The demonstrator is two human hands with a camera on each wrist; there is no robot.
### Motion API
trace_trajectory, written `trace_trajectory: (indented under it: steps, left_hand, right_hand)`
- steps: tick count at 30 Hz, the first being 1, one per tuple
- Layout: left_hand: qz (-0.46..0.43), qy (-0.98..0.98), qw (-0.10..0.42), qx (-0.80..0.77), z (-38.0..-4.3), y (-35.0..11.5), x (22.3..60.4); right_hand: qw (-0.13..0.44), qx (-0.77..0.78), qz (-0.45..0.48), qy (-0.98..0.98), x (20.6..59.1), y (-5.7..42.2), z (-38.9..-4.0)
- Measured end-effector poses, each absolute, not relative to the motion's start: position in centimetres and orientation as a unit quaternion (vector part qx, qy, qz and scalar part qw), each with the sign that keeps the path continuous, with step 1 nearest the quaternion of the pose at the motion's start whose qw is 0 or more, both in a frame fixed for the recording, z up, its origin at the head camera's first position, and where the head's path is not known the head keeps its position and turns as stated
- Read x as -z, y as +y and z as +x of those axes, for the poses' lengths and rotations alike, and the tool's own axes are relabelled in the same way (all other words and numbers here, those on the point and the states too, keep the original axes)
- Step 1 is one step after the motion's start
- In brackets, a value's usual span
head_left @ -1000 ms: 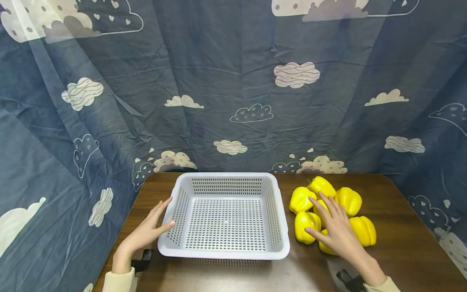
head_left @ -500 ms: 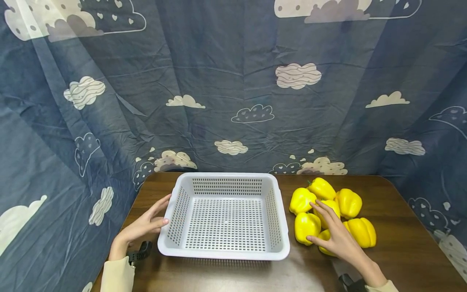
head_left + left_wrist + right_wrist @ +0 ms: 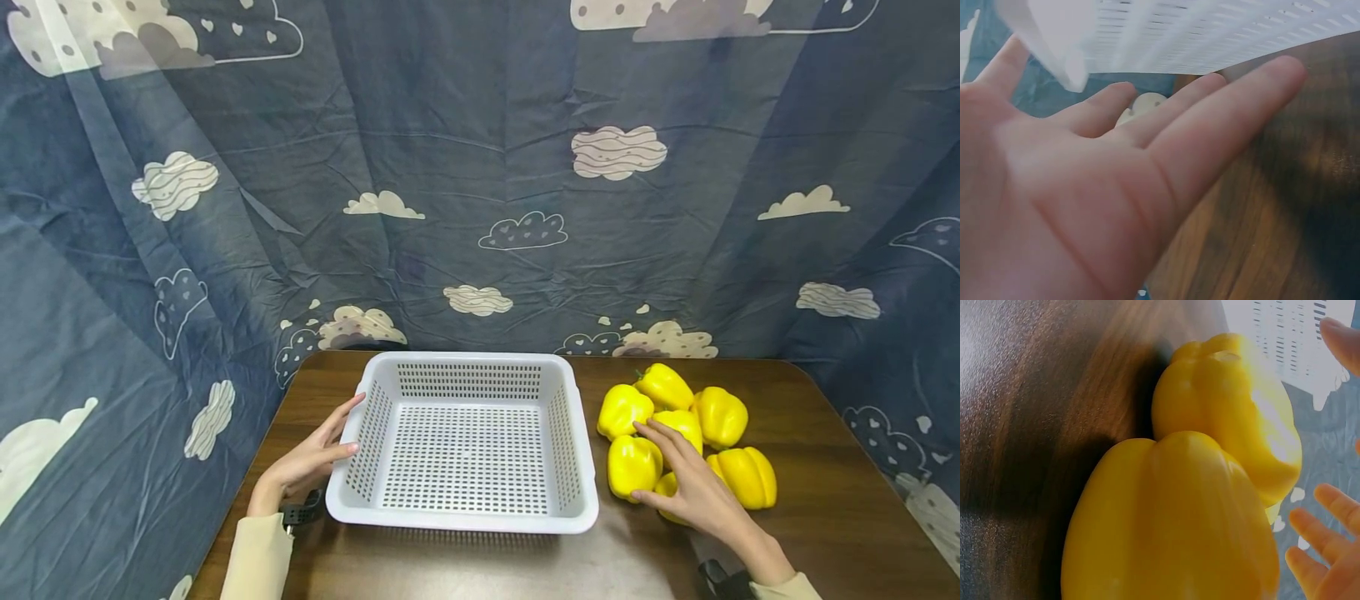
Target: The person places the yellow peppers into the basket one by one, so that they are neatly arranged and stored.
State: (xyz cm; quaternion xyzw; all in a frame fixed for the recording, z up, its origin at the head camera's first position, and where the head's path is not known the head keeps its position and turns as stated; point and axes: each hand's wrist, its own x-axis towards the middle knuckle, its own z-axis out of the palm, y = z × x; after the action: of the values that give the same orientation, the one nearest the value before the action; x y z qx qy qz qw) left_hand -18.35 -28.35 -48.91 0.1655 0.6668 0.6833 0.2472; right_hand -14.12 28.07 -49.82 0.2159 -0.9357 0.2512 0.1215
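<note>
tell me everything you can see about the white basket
The white basket is rectangular and looks like plastic, with a smooth wide rim, rounded corners, and rows of slots through its walls and floor. It sits upright and empty on the brown table, left of the yellow peppers and apart from them. The left hand is at its left side; contact is unclear.

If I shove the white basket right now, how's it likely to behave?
The white basket is probably fairly stiff: its walls and thick rim hold their shape. Likely light for its size: the walls look thin and slotted, and nothing is inside. It should slide rather than tip, being broad and low.
</note>
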Motion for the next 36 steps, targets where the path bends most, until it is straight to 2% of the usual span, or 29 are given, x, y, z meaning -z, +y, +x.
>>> trace_trajectory:
  steps: [17,25,32,36]
  left_hand:
    - [0.153,0.655,0.237,-0.701,-19.8,-27.5,50.7]
    - [0.138,0.665,0.227,-0.698,-19.8,-27.2,51.2]
    - [0.123,0.663,0.227,-0.703,-19.8,-27.0,51.2]
    - [0.118,0.661,0.231,-0.704,-19.7,-27.1,51.0]
  right_hand:
    - [0.116,-0.214,0.214,-0.946,50.8,28.1,-14.3]
    - [0.132,-0.192,0.225,-0.946,51.1,27.9,-14.5]
    - [0.106,-0.168,0.211,-0.957,51.4,27.7,-14.7]
    - [0.116,-0.165,0.213,-0.956,51.6,27.6,-14.8]
